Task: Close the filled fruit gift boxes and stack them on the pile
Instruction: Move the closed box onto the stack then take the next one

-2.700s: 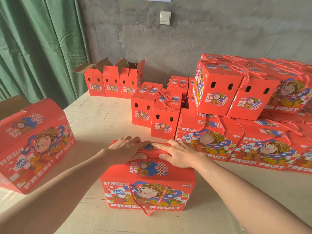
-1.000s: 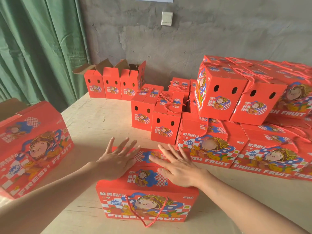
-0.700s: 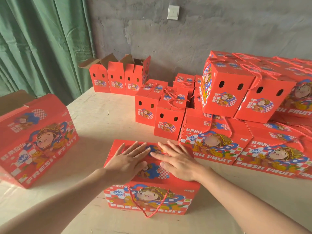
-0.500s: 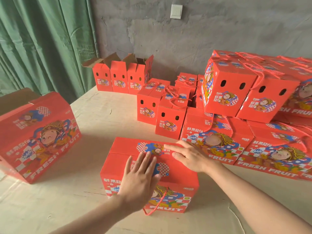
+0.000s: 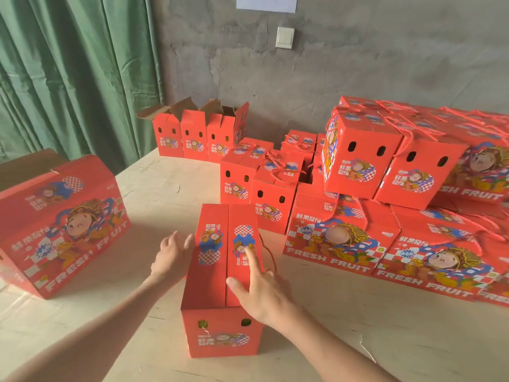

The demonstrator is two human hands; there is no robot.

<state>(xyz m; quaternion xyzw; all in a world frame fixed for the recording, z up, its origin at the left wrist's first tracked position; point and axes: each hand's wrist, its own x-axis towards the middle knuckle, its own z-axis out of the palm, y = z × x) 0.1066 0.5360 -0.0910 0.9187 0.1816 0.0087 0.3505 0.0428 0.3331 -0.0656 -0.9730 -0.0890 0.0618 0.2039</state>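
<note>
The gift box [image 5: 212,282] was seen standing on the table [image 5: 154,188], in the middle of the view and close to the person. Its long axis was laid away from the person, leaning slightly to the right at the far end. One narrow end, with two oval holes and a small printed figure, was turned towards the camera, and something green could be made out through the holes. The two top flaps were folded down, and the seam between them ran along the long axis. The left hand [image 5: 173,257] was held flat against the left long side near the top edge, its fingers straight and close together. The right hand [image 5: 264,296] was laid on the right flap with fingers spread and straight, the forefinger stretched along the lid, and nothing was gripped by it. A red rope handle [image 5: 271,257] was partly seen by the right long side. The pile [image 5: 385,216] of closed boxes was stacked to the right, just beyond the box's far end, its lower boxes set with broad faces forward. A large box [image 5: 60,224] was stood well apart on the left, tilted, and three open boxes [image 5: 198,139] were lined up at the back by the curtain [image 5: 68,78].
</note>
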